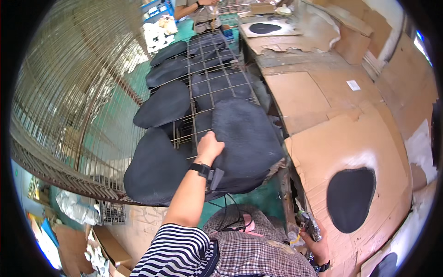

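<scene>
Left hand [211, 148]: my fingers are curled narrow at the left edge of the big black piece [247, 138], mid-frame. Looks like an edge pinch; tips hidden, can't confirm. Right hand [318, 247], bottom right: fingers wrapped round a metal spray gun [312, 227], partly hidden.

Black piece sits at the near end of the wire rack [251, 90], over more dark material. Handling it well, I'd judge: grip only the rim, keep fingers off the broad face, keep it level and clear of its neighbour, the rounded piece [154, 166] at centre left. Gun best held low and pointed away, finger light; whether the trigger is pressed, can't tell.

Further out: more black pieces up the rack toward top centre. Cardboard-covered table [318, 101] fills the right side; a black oval [350, 199] lies lower right on it, pale haze at its top edge, and another oval [265, 28] at top centre-right. Stacked wire racks [69, 92] upper left. Checked apron [258, 254] on me, bottom centre. A co-worker's arm [187, 10] at the top edge.
</scene>
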The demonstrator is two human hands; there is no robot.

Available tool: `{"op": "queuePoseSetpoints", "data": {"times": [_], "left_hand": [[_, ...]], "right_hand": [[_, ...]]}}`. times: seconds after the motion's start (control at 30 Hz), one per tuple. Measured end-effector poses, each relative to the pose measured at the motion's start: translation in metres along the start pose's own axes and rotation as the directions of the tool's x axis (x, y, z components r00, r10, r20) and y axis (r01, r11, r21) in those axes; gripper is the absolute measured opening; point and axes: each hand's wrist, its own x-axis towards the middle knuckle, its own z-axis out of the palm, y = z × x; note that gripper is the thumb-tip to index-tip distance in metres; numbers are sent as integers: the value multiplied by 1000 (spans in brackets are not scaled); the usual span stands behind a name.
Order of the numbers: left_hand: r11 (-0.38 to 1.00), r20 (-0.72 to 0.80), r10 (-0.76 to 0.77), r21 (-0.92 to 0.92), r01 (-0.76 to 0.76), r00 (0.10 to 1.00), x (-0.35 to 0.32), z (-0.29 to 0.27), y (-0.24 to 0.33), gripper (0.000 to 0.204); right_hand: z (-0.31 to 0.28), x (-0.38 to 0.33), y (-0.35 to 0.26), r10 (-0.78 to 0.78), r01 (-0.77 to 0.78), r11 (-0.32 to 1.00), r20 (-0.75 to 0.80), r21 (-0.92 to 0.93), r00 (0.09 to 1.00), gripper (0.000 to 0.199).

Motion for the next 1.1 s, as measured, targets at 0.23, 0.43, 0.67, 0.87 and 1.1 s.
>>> {"op": "queuePoseSetpoints", "data": {"times": [0.23,0.43,0.67,0.87,1.1], "left_hand": [[901,-188,-142,-431,48,972,-8,-11,-25,42],[914,-152,-173,-394,101,973,-49,-15,-50,59],[990,-221,-106,-113,82,970,-65,-17,-60,63],[963,-534,57,-194,-188,843,-63,-11,-46,28],[590,-251,480,-617,-521,841,-103,57,120,19]], "right_hand": [[-32,-26,18,44,-45,999,-143,-3,989,48],[-50,-22,21,40,-39,999,-98,12,994,48],[-67,-24,20,-16,14,1000,-95,-22,995,46],[-93,-64,23,10,6,998,-262,60,965,47],[-113,-152,7,-62,141,987,-639,73,767,47]]}}
